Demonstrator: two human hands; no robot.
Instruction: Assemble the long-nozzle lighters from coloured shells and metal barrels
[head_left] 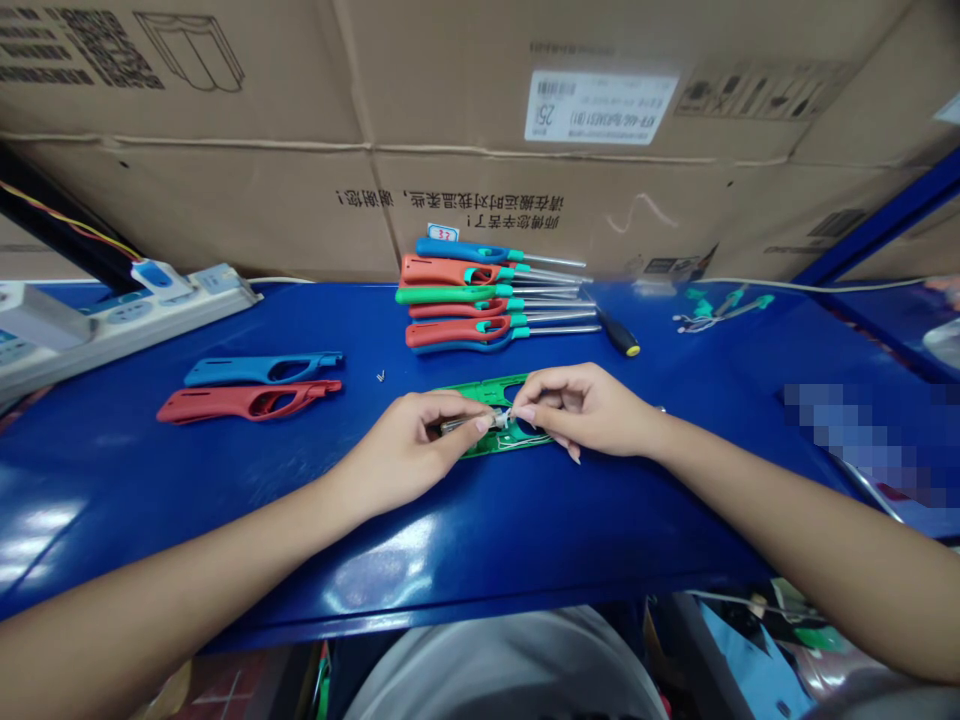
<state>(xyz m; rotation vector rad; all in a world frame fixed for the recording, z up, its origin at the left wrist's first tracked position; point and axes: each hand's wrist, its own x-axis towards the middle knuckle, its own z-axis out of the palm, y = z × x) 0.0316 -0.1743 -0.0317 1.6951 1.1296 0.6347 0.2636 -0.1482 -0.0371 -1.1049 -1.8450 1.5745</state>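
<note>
My left hand is closed on a small silvery cylindrical lighter part with a pale fitting at its right end. At that end my right hand pinches what looks like a thin wire, mostly covered by the fingertips. Both hands are over an opened green lighter casing, which lies on the blue table with thin pale wires along its right part. The fingers hide much of the casing's middle.
Assembled lighters lie stacked behind my hands, beside a screwdriver. At left are a blue casing, a red casing and a power strip. Tiny screws and green-ended wired parts lie about. A cardboard box stands behind.
</note>
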